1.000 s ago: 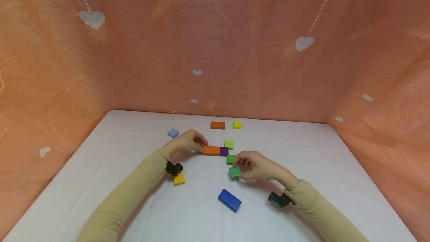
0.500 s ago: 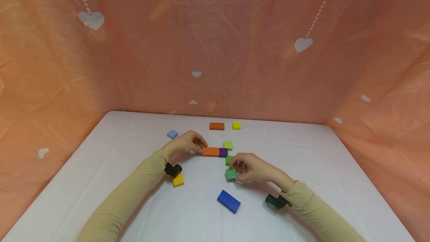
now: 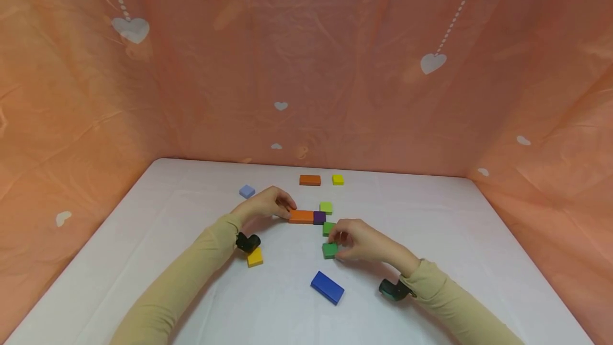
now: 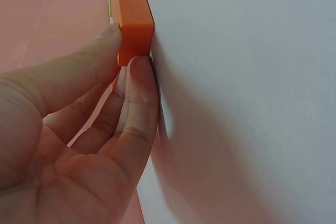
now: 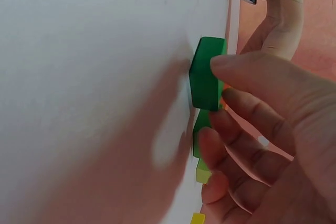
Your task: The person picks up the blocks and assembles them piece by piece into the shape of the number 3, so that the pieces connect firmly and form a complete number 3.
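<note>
An orange block (image 3: 301,217) lies flat, its left end held between the thumb and fingertips of my left hand (image 3: 268,202). Against its right end sits a purple square (image 3: 319,218). My right hand (image 3: 366,241) pinches a green square (image 3: 329,251), which looks flat on the cloth just nearer than another green square (image 3: 328,228). In the right wrist view the thumb is on the pinched green square (image 5: 206,74). A lime square (image 3: 326,208) lies behind the purple one. The left wrist view shows the thumb beside the orange block's end (image 4: 135,38).
On the white table (image 3: 206,292), a blue block (image 3: 328,287) lies at the front and a yellow one (image 3: 255,257) beside my left wrist. Farther back are a light-blue square (image 3: 247,191), a dark-orange block (image 3: 309,180) and a yellow square (image 3: 338,180).
My right hand has moved slightly left and nearer with the green square, which has gone from tilted to flat, in line with the other green one. My left hand has stayed at the orange block.
</note>
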Demonstrator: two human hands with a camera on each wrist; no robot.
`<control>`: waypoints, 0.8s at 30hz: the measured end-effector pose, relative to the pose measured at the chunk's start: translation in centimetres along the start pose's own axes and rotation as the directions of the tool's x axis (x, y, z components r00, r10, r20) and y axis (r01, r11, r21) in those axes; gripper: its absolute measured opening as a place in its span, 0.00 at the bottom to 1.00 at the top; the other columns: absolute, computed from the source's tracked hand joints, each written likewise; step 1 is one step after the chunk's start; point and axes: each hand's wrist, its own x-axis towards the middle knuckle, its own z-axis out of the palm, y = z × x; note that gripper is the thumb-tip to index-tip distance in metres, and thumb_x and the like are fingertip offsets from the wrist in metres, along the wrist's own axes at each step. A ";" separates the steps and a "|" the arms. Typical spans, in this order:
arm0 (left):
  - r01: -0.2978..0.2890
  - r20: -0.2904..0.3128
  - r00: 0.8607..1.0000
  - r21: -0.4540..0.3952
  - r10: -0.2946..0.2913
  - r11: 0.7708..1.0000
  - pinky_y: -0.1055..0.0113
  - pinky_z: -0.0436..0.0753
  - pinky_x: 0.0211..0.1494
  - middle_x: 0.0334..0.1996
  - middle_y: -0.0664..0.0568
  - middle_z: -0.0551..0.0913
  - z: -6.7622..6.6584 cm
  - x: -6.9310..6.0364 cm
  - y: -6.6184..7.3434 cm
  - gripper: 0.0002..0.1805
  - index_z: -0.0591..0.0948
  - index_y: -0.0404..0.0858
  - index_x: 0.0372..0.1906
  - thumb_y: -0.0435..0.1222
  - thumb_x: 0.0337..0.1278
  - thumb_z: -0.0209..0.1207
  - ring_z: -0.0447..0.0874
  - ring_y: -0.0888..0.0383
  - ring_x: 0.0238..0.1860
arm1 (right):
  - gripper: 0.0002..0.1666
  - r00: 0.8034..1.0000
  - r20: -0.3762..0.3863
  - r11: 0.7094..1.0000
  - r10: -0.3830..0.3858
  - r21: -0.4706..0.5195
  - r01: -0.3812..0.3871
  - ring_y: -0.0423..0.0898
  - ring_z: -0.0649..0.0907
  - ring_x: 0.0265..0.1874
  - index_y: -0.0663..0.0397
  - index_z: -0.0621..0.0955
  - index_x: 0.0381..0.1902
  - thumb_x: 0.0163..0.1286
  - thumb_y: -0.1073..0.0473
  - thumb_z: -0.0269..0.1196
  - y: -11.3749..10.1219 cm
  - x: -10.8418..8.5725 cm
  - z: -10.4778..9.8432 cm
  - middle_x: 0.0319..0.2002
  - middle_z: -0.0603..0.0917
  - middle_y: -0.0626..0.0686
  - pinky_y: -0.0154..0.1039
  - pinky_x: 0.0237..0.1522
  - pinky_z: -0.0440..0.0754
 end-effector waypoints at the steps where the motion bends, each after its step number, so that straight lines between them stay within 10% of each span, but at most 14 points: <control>1: -0.002 0.000 1.000 0.002 0.002 1.000 0.66 0.79 0.44 0.33 0.49 0.83 0.0 0.0 0.0 0.10 0.83 0.31 0.42 0.25 0.53 0.65 0.78 0.56 0.34 | 0.15 1.000 -0.003 1.000 0.001 -0.005 -0.001 0.44 0.78 0.34 0.54 0.82 0.40 0.54 0.64 0.73 0.0 0.0 0.0 0.34 0.80 0.45 0.35 0.38 0.78; 24: -0.005 0.003 1.000 0.005 0.005 1.000 0.67 0.79 0.44 0.33 0.50 0.83 0.0 0.3 -0.3 0.10 0.83 0.31 0.43 0.26 0.53 0.65 0.78 0.56 0.34 | 0.14 0.998 -0.059 0.998 0.023 -0.059 -0.026 0.43 0.77 0.32 0.54 0.84 0.37 0.52 0.61 0.75 -0.3 0.8 0.3 0.32 0.80 0.46 0.34 0.37 0.78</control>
